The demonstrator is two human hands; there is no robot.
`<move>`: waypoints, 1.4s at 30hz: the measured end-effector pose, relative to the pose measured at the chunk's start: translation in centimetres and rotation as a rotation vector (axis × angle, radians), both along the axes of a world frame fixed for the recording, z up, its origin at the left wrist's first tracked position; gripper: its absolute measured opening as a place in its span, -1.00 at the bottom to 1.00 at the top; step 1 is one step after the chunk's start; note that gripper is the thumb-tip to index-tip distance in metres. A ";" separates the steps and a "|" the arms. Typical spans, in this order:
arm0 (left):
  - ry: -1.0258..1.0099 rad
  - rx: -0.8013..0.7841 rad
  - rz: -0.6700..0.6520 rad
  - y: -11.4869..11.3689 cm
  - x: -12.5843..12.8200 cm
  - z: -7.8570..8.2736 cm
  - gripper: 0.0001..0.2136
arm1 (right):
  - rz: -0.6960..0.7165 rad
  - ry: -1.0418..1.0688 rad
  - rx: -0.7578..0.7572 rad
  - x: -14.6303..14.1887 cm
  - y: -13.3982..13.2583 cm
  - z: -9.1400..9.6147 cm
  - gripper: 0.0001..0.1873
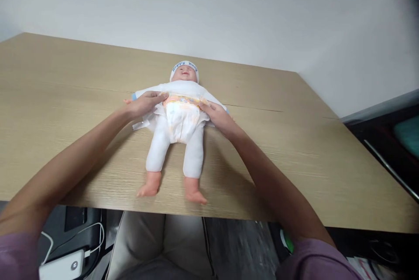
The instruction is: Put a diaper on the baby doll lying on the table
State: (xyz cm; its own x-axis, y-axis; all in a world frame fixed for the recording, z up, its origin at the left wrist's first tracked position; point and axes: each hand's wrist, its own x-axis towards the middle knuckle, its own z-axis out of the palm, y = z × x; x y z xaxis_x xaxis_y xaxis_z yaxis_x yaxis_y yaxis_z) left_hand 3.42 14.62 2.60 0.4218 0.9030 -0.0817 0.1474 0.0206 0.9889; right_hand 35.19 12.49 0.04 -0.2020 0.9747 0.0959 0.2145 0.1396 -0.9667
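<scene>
Waistband print on the diaper too small, blurred.

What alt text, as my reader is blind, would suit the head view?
A person's left hand and right hand hold a diaper at either side of its waist, across the front of a baby doll. The doll, in white clothes and a cap, lies on its back on a wood-grain table, feet toward the person.

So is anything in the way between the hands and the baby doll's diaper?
Nothing visible is: the left hand and right hand both touch the diaper, one at each side of its top edge, on the baby doll.
</scene>
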 end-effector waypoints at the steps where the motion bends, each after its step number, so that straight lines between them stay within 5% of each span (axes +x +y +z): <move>1: 0.003 -0.008 -0.021 -0.3 -0.6 0.3 -0.46 | 0.005 -0.008 0.020 0.3 -0.7 0.0 -0.31; 4: 0.074 0.056 0.023 -0.5 -2.1 1.5 -0.53 | -0.115 -0.036 0.107 1.6 -2.1 -0.5 -0.31; 7: 0.272 0.303 0.183 -0.9 -1.9 3.4 -0.67 | -0.276 -0.159 0.227 3.1 -3.3 -1.4 -0.43; 11: 0.444 0.725 0.244 -3.0 2.4 6.0 -0.73 | -0.334 -0.450 0.386 4.3 -5.1 -2.7 -0.66; 15: 0.541 0.964 0.024 -5.0 8.0 6.5 -0.69 | -0.325 -0.660 0.434 4.3 -5.8 -3.5 -0.75; 19: 0.712 0.949 -0.144 -5.0 10.6 4.9 -0.60 | -0.359 -0.697 0.306 3.9 -5.5 -3.9 -0.74; 26: 0.785 0.925 -0.101 -4.3 9.9 3.4 -0.53 | -0.322 -0.701 0.094 4.5 -4.8 -3.7 -0.62; 34: 0.791 0.911 -0.089 -4.4 10.0 3.6 -0.53 | -0.174 -0.206 0.064 7.9 -3.8 -2.6 -0.41; 42: 0.807 0.940 -0.073 -4.5 10.3 3.2 -0.49 | -0.141 0.034 0.030 4.1 -3.5 0.1 -0.33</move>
